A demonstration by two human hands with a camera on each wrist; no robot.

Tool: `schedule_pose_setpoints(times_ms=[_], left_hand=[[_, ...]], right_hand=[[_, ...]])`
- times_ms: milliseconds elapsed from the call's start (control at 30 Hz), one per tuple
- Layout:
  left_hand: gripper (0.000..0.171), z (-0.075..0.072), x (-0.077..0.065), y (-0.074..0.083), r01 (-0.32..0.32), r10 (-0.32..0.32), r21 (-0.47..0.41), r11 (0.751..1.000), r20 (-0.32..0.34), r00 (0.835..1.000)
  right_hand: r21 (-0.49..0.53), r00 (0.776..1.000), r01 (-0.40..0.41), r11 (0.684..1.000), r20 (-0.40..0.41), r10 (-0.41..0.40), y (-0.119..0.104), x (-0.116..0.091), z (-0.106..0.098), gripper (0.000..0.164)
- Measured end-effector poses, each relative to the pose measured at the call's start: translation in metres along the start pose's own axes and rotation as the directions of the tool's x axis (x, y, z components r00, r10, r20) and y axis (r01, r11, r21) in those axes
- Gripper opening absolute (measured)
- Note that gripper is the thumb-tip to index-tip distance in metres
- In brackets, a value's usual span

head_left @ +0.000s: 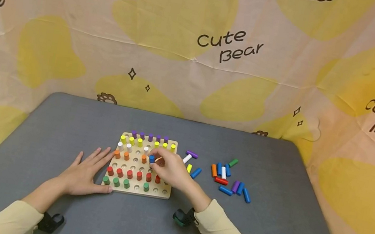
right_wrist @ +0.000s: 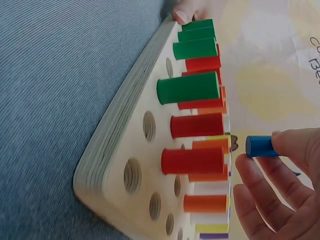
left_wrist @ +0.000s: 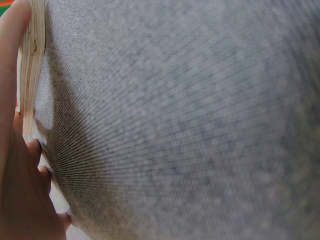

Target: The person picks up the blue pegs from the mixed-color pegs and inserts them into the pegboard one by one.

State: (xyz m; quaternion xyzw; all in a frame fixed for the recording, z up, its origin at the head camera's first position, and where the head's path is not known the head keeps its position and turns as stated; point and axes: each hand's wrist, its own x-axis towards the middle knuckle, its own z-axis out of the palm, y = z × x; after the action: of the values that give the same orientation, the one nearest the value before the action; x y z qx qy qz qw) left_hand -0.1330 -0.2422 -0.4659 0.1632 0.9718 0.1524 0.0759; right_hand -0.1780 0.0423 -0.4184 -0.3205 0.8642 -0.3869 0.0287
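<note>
A wooden pegboard (head_left: 131, 191) lies on the table, with rows of purple, yellow, white, orange, red and green pegs standing in its holes. Over the board, my right hand (head_left: 173, 170) pinches a blue peg (right_wrist: 260, 146) between thumb and fingertips. In the right wrist view that peg is held sideways, apart from the standing red pegs (right_wrist: 192, 161). My left hand (head_left: 84, 174) lies spread at the board's left side, thumb at its near corner. The left wrist view catches only part of this hand against the board's edge (left_wrist: 34, 60).
Loose pegs lie to the right of the board: a purple peg (head_left: 191, 154), a blue peg (head_left: 196, 172) and others near it. Farther right is a scattered group including a red peg (head_left: 221, 181) and a green peg (head_left: 233, 162). A patterned cloth (head_left: 180, 71) hangs behind the grey table (head_left: 101, 222).
</note>
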Motion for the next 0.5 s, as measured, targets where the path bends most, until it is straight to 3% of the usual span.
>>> schedule_pose_setpoints(times_ms=[500], left_hand=[[0.108, -0.001, 0.001, 0.0, 0.01, -0.01, -0.01, 1.0, 0.002, 1.0]], right_hand=[[-0.041, 0.998, 0.027, 0.999, 0.066, -0.024, -0.01, 0.019, 0.015, 0.02]])
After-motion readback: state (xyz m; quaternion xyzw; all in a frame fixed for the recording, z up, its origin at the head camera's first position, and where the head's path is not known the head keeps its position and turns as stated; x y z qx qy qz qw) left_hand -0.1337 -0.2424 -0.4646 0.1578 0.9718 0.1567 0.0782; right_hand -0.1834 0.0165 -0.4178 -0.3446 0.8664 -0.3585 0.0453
